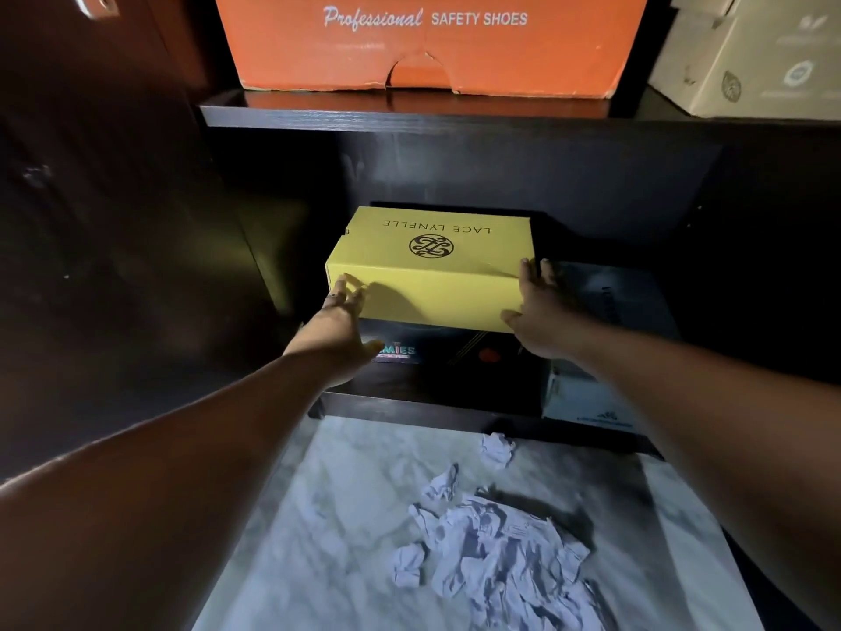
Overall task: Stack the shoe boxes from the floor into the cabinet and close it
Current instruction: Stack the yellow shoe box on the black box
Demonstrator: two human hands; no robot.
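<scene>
A yellow shoe box (pixel 432 266) printed LACE LYNELLE lies on top of a dark shoe box (pixel 455 352) on the bottom shelf of the dark cabinet (pixel 409 120). My left hand (pixel 343 311) touches the yellow box's front left corner with straight fingers. My right hand (pixel 541 311) presses against its front right corner, fingers spread along the right side and thumb under the front edge. An orange box (pixel 428 43) marked SAFETY SHOES sits on the shelf above.
A white box (pixel 746 56) stands at the upper right beside the orange one. A pale box (pixel 587 398) sits low at the right of the bottom shelf. Crumpled white paper (pixel 496 544) lies on the marble floor. The open cabinet door (pixel 100 243) is at the left.
</scene>
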